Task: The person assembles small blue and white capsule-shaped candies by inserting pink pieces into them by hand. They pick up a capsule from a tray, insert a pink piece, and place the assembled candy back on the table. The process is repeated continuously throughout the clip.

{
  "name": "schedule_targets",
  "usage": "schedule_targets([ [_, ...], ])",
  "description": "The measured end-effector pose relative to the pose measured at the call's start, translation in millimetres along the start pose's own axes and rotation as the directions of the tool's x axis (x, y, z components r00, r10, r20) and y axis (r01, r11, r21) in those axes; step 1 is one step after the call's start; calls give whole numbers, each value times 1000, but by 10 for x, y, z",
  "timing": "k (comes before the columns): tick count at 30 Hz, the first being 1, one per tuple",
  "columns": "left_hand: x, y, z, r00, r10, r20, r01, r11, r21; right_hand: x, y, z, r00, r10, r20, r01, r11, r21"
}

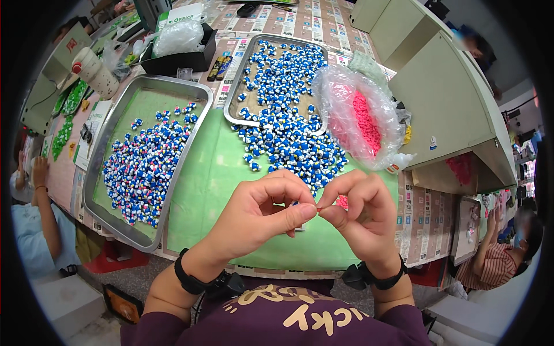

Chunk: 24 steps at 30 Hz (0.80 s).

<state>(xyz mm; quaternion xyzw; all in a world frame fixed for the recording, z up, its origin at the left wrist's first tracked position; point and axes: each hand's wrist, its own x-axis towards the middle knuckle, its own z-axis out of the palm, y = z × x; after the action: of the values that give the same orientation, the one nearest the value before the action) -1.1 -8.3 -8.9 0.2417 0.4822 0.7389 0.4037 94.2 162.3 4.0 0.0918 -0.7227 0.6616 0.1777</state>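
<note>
Table (pixel 427 213) first, since it's the biggest thing here: it runs away from the person and is covered in printed paper sheets, with a green mat (pixel 213 173) spread over the near part. On the left of the mat sits a big metal tray (pixel 109 144) with a scatter of little blue and white figures (pixel 144 167) in it, mostly bunched toward the near end. A second metal tray (pixel 242 75) lies further back and to the right, and its blue and white pieces (pixel 285 104) spill off the near edge into a loose pile on the mat. Just right of that pile is a clear plastic bag (pixel 346 98) lying open with small pink bits (pixel 365 121) inside. Black box (pixel 179 57) with crumpled plastic in it sits at the far left, beyond the first tray.

Now the hands, both meeting over the near edge of the mat. Left hand (pixel 259 216) is curled, thumb and forefinger pinched together. Right hand (pixel 360 213) is curled the same way, and the two pinches touch tip to tip. Right where they meet there's a tiny reddish piece (pixel 317 206) held between the fingertips, too small to make out what it is. A few more pink bits (pixel 341 202) peek out on the mat just behind the right hand. Both wrists have black straps on.
</note>
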Motion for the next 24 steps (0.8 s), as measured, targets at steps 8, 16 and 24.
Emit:
schedule_targets([
  [8,-21,-14,-8,999,38,-7,-37,996,83,3,-33,-6,972,-197,129,234,875,-425],
  [16,-125,-72,-266,983,62,-171,-33,985,168,0,166,-58,936,101,337,123,804,-582],
  [24,-214,27,-371,948,107,-299,-55,983,178,-2,249,-5,871,233,432,180,668,-722],
])
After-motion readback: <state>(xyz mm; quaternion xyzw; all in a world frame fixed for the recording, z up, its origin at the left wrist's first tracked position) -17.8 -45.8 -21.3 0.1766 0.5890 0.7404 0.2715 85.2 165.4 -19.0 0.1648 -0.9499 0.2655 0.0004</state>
